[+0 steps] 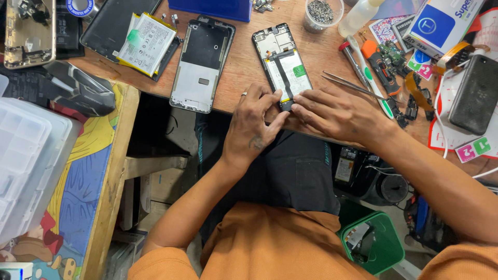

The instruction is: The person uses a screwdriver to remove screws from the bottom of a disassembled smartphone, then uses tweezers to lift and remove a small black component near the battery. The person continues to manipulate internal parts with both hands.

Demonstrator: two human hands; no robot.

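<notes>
Head cam: opened phone [282, 62] lies back-up at the desk [244, 67] edge. Left hand [254, 129] and right hand [332, 111] both pinch its bottom end, fingertips on the dark flex strip; neither closed round anything. Risk, imo: pressing too hard or skewed could crease the strip, or nudge the phone off the edge into the lap. Containers: clear cup [322, 13] w/ small screws; green bin [374, 241] on the floor w/ scrap bits; clear organiser box [26, 155] at left, contents can't tell.
</notes>
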